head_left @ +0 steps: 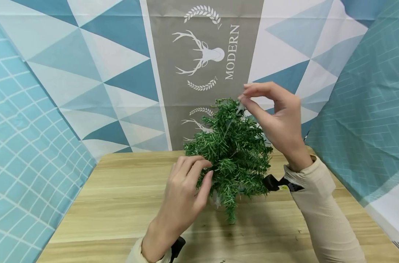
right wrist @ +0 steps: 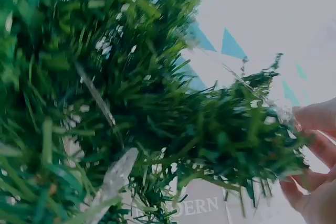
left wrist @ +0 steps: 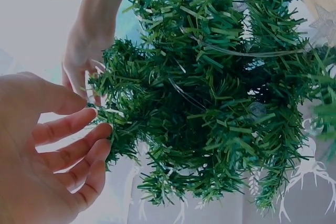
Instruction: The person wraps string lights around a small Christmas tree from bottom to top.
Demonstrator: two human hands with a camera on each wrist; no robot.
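Observation:
A small artificial Christmas tree (head_left: pixel 230 146) with green needles stands between both hands. Thin clear wire (left wrist: pixel 252 53) with clear ornaments, one a star (left wrist: pixel 324 24), runs through its branches. My right hand (head_left: pixel 281 117) is at the treetop, thumb and index finger pinching a clear ornament (right wrist: pixel 285 115) on the wire; its exact shape is hard to make out. Low on the tree's left side, my left hand (head_left: pixel 186 184) pinches a branch tip between thumb and index finger, the other fingers loosely bent. Another clear ornament (right wrist: pixel 115 177) hangs among the needles.
The tree stands on a wood-grain table (head_left: pixel 127 197). Behind it hangs a patterned cloth (head_left: pixel 120 73) with deer prints, and a blue tiled-pattern cloth (head_left: pixel 22 128) borders the left side. Loose needle bits (head_left: pixel 298 233) lie at the right front.

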